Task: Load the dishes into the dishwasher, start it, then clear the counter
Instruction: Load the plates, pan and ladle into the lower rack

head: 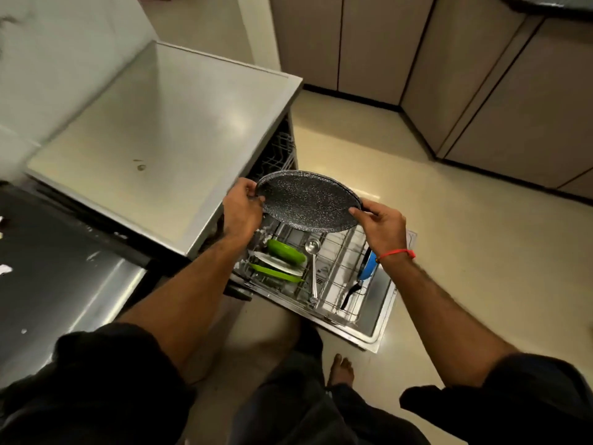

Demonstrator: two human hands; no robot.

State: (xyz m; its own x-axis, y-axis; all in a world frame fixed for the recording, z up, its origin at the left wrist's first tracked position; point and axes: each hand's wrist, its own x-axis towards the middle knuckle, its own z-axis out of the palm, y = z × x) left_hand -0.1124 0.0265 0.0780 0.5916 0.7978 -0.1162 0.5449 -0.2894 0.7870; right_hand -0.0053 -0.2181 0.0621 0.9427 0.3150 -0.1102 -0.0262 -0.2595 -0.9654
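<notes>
The person held a round, dark speckled pan [308, 200] with both hands above the pulled-out lower rack [337, 268] of the open dishwasher [383, 319]. The left hand [241, 209] gripped the pan's rim at its nine o'clock edge — fingers curled over the top of the rim, thumb tucked below. The right hand [382, 224] pinched the rim at about four o'clock, thumb lying along the edge and fingers curled beneath it. The pan sat between the two hands, tilted, its speckled face turned up toward the camera.

Below it in the rack, at the seven o'clock side, stood green plates [285, 252] and a white plate [276, 262]; a steel ladle [313, 264] lay beside them. A blue pan [367, 268] with a black handle rested at the rack's four o'clock edge — under the right wrist, which wore a red thread [398, 253].
</notes>
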